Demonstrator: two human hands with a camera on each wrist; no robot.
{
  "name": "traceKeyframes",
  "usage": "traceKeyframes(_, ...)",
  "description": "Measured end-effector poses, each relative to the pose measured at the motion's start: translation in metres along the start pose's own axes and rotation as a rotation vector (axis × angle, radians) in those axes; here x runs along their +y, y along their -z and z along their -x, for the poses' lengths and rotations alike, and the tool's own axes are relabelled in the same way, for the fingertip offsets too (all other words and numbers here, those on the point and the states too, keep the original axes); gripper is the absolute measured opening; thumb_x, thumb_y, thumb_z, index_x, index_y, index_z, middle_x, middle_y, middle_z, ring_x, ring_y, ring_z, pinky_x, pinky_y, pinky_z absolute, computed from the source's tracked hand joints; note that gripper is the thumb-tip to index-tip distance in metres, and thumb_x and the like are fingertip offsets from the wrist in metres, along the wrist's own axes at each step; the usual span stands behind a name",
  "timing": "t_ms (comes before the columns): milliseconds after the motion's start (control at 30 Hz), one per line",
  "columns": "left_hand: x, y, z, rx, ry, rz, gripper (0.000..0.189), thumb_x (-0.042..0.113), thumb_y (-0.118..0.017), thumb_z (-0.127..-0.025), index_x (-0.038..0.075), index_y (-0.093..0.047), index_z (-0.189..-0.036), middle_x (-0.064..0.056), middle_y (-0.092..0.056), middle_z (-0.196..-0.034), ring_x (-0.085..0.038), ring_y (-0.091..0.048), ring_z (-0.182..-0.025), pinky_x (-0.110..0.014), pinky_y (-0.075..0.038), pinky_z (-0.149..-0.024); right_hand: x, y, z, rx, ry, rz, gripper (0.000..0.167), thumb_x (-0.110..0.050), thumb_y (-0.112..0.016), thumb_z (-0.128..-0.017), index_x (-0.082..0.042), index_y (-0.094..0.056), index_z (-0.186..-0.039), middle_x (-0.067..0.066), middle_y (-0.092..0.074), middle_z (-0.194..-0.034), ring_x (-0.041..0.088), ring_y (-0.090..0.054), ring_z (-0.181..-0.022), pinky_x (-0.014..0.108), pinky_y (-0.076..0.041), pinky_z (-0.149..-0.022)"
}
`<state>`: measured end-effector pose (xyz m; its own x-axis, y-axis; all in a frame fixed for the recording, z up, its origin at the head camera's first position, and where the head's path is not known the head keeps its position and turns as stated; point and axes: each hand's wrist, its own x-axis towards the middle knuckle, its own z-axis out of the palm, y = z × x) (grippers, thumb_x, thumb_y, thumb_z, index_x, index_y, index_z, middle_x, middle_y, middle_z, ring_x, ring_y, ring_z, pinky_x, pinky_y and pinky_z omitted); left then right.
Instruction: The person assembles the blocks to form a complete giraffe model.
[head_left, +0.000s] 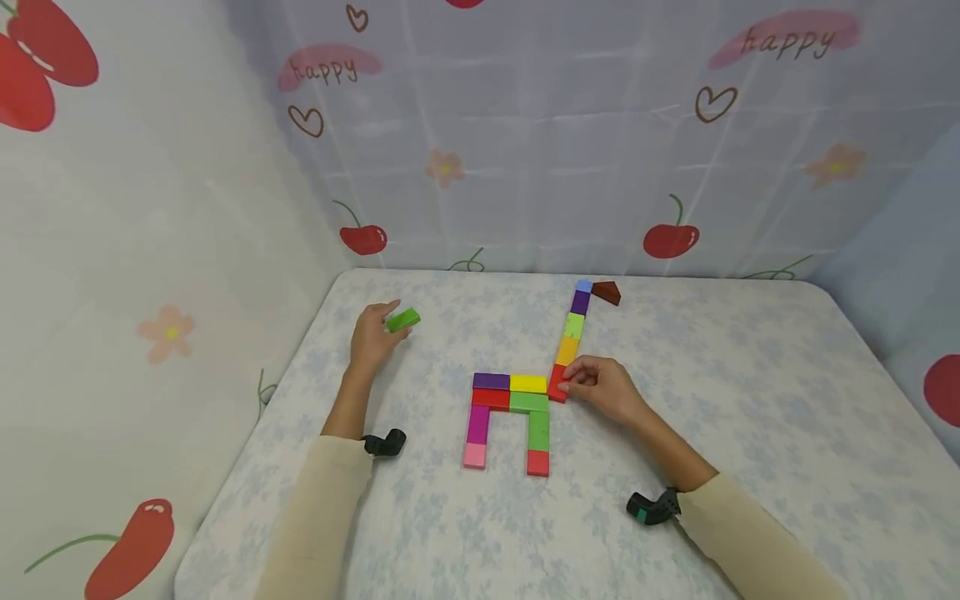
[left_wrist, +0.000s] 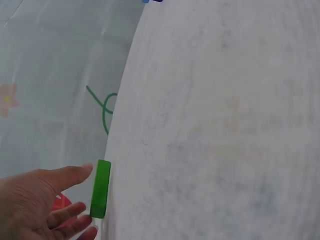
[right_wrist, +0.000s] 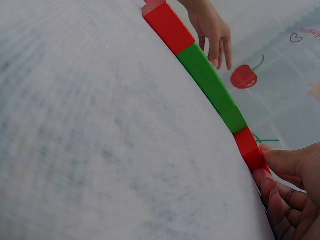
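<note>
Near the table's left edge, my left hand [head_left: 372,335] holds a bright green block [head_left: 403,320] between thumb and fingers. The left wrist view shows the thumb by the block's [left_wrist: 101,189] upper end and fingertips by its lower end. My right hand [head_left: 606,387] pinches the red block [head_left: 557,385] at the foot of a slanted row; thumb and fingertips meet its right side. Up that row lie a yellow-orange block [head_left: 567,351], a light green block [head_left: 573,325], a dark purple block [head_left: 580,302], a light blue block [head_left: 584,286] and a brown wedge [head_left: 607,292].
Left of the row lie a purple block [head_left: 491,382], a yellow block [head_left: 528,383], a red one and a green one, joined as a bar. Two legs run toward me: a magenta block [head_left: 477,425] with pink, and a green block [head_left: 538,431] with red. Printed curtains surround the table [head_left: 750,400].
</note>
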<state>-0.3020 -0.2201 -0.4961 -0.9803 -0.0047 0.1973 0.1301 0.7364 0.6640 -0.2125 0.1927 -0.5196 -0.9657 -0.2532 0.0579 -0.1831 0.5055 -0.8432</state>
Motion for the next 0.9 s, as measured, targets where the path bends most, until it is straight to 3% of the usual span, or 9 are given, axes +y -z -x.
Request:
traceKeyframes(167, -0.007, -0.007, -0.001, -0.036, 0.059, 0.047, 0.057, 0.011, -0.078, -0.091, 0.005, -0.058, -0.143, -0.022, -0.057, -0.14, -0.038, -0.056, -0.122, -0.051, -0.047, -0.101, -0.001, -0.002, 0.0, -0.004, -0.018, 0.006, 0.012, -0.01, -0.078, -0.09, -0.005, -0.072, -0.099, 0.004, -0.069, -0.082, 0.018, -0.059, -0.067, 0.022, -0.051, -0.062)
traceKeyframes(500, -0.01, -0.011, 0.0, -0.036, 0.06, 0.056, 0.044, 0.003, -0.078, -0.088, 0.001, -0.068, -0.131, -0.022, -0.066, -0.128, -0.038, -0.062, -0.112, -0.05, -0.051, -0.097, -0.003, -0.002, 0.001, 0.005, -0.023, -0.001, 0.012, -0.01, -0.079, -0.089, -0.005, -0.072, -0.098, 0.003, -0.069, -0.081, 0.019, -0.059, -0.066, 0.022, -0.051, -0.061)
traceKeyframes(900, -0.001, -0.004, 0.018, -0.233, 0.023, 0.109, 0.045, 0.007, -0.081, -0.086, 0.002, -0.069, -0.129, -0.018, -0.069, -0.122, -0.032, -0.065, -0.103, -0.043, -0.055, -0.085, -0.005, -0.001, 0.002, -0.003, -0.034, -0.001, 0.013, -0.01, -0.078, -0.09, -0.004, -0.072, -0.099, 0.004, -0.068, -0.081, 0.021, -0.059, -0.068, 0.021, -0.052, -0.061)
